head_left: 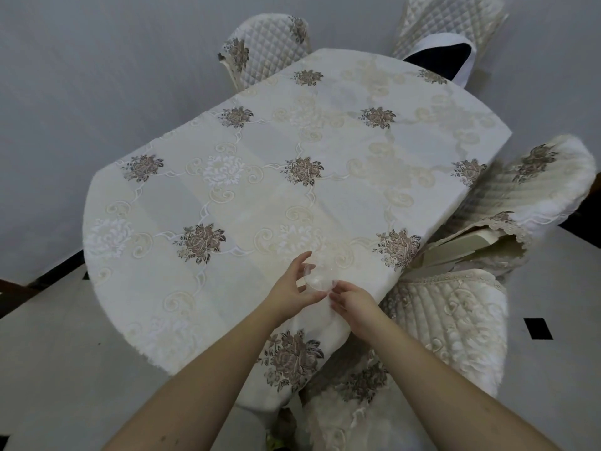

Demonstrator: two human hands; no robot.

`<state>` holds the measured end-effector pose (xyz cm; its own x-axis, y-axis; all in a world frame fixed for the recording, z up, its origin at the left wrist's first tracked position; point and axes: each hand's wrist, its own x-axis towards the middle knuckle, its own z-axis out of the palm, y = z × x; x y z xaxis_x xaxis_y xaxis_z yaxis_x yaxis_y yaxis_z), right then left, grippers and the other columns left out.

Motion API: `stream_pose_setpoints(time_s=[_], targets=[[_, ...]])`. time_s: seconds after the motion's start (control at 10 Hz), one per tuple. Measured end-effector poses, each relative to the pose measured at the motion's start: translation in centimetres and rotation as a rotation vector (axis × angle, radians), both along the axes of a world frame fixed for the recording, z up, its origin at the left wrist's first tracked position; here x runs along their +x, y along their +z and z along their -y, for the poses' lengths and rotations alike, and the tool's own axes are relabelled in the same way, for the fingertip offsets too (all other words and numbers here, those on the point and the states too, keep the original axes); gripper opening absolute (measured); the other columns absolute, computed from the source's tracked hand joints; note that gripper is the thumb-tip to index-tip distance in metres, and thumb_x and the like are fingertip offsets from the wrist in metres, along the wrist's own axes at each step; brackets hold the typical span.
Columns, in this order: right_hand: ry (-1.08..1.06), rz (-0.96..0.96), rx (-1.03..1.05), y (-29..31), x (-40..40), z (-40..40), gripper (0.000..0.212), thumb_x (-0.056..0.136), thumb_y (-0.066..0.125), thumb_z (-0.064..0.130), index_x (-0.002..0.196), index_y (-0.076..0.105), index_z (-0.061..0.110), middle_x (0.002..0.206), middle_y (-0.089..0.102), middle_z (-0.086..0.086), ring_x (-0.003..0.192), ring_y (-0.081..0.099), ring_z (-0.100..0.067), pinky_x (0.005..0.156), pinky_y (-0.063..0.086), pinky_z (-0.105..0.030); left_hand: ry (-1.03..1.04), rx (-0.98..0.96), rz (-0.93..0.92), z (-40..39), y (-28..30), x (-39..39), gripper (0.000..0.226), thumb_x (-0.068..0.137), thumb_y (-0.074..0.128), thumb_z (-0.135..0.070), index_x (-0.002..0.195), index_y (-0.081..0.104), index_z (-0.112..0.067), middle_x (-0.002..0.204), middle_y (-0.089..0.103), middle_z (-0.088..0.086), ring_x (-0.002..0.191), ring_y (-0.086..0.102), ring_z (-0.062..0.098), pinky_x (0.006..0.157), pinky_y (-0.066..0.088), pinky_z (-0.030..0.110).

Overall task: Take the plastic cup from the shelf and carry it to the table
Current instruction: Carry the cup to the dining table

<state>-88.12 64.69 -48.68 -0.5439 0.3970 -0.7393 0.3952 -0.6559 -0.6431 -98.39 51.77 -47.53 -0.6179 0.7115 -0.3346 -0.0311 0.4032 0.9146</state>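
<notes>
A clear plastic cup (317, 275) sits low over the near edge of the table (260, 190), which is covered by a cream cloth with brown embroidered flowers. My left hand (292, 288) curls round the cup's left side, fingers and thumb on it. My right hand (353, 299) touches the cup's lower right with its fingertips. I cannot tell whether the cup's base rests on the cloth or hovers just above it. No shelf is in view.
Chairs with quilted cream covers stand around the table: one at the far left (263, 47), one at the far right (452, 27), one at the right (536, 187) and one close at my right (448, 323). Pale floor tiles (65, 353) lie at the left.
</notes>
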Motion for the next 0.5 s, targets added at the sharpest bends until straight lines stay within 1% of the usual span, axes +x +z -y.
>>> stream_pose_setpoints(time_s=[0.1, 0.2, 0.3, 0.4, 0.5], targets=[[-0.013, 0.001, 0.008, 0.40, 0.14, 0.18, 0.040, 0.093, 0.038, -0.010, 0.131, 0.048, -0.004, 0.119, 0.051, -0.014, 0.099, 0.055, -0.021, 0.090, 0.046, -0.032, -0.001, -0.018, -0.004, -0.10, -0.13, -0.06, 0.084, 0.071, 0.083, -0.034, 0.140, 0.036, -0.037, 0.136, 0.050, -0.005, 0.128, 0.044, 0.005, 0.103, 0.045, 0.033], [-0.023, 0.003, 0.018, 0.66, 0.17, 0.33, 0.040, 0.093, 0.037, -0.010, 0.131, 0.046, -0.005, 0.123, 0.051, -0.016, 0.107, 0.054, -0.025, 0.094, 0.045, -0.033, 0.008, -0.024, -0.006, -0.21, -0.06, -0.05, 0.080, 0.071, 0.083, -0.031, 0.136, 0.038, -0.037, 0.136, 0.049, -0.007, 0.128, 0.043, 0.007, 0.103, 0.044, 0.037], [-0.016, 0.015, 0.030, 1.03, 0.37, 0.42, 0.042, 0.093, 0.037, -0.010, 0.134, 0.043, -0.004, 0.133, 0.049, -0.019, 0.117, 0.052, -0.027, 0.098, 0.045, -0.034, 0.019, -0.025, -0.005, -0.13, 0.43, -0.14, 0.083, 0.068, 0.082, -0.031, 0.136, 0.037, -0.043, 0.136, 0.048, -0.008, 0.130, 0.041, 0.003, 0.098, 0.043, 0.029], [-0.011, 0.018, 0.047, 1.12, 0.62, 0.47, 0.042, 0.093, 0.037, -0.008, 0.134, 0.044, -0.005, 0.131, 0.049, -0.020, 0.114, 0.053, -0.027, 0.098, 0.045, -0.034, 0.033, -0.004, 0.008, 0.04, 0.63, -0.48, 0.088, 0.066, 0.083, -0.031, 0.138, 0.034, -0.046, 0.136, 0.047, -0.008, 0.129, 0.040, 0.000, 0.094, 0.041, 0.025], [-0.003, 0.060, 0.062, 1.33, 0.95, 0.67, 0.040, 0.093, 0.035, -0.006, 0.130, 0.048, -0.005, 0.120, 0.052, -0.017, 0.107, 0.054, -0.025, 0.091, 0.046, -0.032, 0.041, -0.008, 0.003, 0.65, 0.73, -0.73, 0.090, 0.067, 0.085, -0.033, 0.140, 0.034, -0.044, 0.135, 0.047, -0.009, 0.127, 0.042, 0.001, 0.089, 0.042, 0.024]])
